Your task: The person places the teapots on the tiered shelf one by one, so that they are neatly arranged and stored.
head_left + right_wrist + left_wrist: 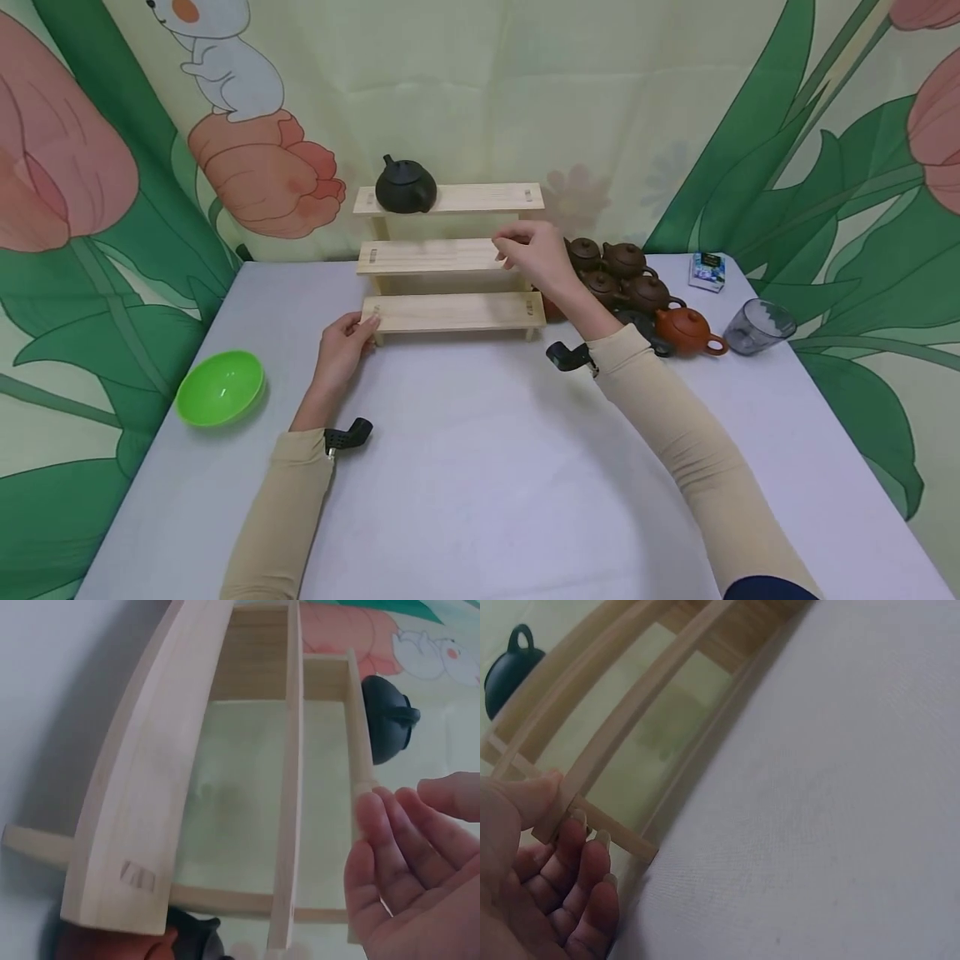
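A three-tier wooden shelf stand (461, 312) is on the white table. My left hand (341, 352) grips the left end of its lowest board, thumb above and fingertips (574, 829) below in the left wrist view. On the left part of the top board sits a black teapot (405, 187), also visible in the right wrist view (386, 720). My right hand (538, 258) hovers by the right end of the middle board, its fingers loosely bent and holding nothing. Right of the stand cluster several brown teapots (647, 293) and an orange-red teapot (684, 330), partly hidden by my right arm.
A green bowl (221, 388) stands at the table's left. Toward the right edge are a clear glass (759, 327), lying tilted, and a small blue-and-white box (707, 272). A printed curtain (480, 100) hangs behind the white table (480, 483).
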A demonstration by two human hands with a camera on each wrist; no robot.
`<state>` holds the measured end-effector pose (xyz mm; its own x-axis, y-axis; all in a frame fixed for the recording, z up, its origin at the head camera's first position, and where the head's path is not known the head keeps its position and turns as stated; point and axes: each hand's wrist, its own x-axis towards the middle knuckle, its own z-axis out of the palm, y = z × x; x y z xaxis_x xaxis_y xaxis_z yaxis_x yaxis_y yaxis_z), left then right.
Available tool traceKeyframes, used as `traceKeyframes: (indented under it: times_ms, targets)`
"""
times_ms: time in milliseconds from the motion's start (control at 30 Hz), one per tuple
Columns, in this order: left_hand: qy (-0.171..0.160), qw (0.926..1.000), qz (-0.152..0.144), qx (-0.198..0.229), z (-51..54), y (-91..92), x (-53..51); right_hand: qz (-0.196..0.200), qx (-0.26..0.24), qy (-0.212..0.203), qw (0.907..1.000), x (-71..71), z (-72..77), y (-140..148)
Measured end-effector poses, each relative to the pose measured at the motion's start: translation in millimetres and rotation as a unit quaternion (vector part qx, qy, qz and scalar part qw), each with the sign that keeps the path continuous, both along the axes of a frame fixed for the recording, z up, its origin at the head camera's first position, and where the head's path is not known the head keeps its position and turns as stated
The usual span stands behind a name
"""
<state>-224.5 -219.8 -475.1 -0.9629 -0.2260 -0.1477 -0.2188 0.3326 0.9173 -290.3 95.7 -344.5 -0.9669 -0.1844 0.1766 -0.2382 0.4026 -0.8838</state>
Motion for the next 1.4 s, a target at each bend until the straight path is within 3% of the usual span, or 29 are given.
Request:
traceKeyframes:
  times_ms: [167,433,633,967,1200,1400]
  targets:
    - [0.001,1.0000,0.004,-0.001,0.9,2.1,-1.2,-0.006,0.020,0.003,0.9998,6.6,-4.1,17.3]
    - [0.004,1.0000,0.003,0.006,-0.1,2.1,-2.5,-0.041,0.091,0.026,0.9947,22.6,-8.9,45.3]
    - [0.003,0.9996,0.013,0.023,0.0,3.3,-3.4,-0.064,0.109,0.026,0.9917,32.2,-17.2,68.9]
    - [0.012,0.9992,0.020,0.031,-1.9,2.9,-2.2,-0.085,0.120,-0.029,0.9887,49.1,-29.9,105.4]
    - [0.024,0.9990,0.015,0.034,-2.1,3.9,-1.5,-0.063,0.120,-0.084,0.9872,64.3,-35.4,139.0]
    - [0.018,0.9993,0.020,0.025,-2.6,1.9,-1.0,-0.059,0.129,-0.103,0.9845,76.1,-39.7,161.5]
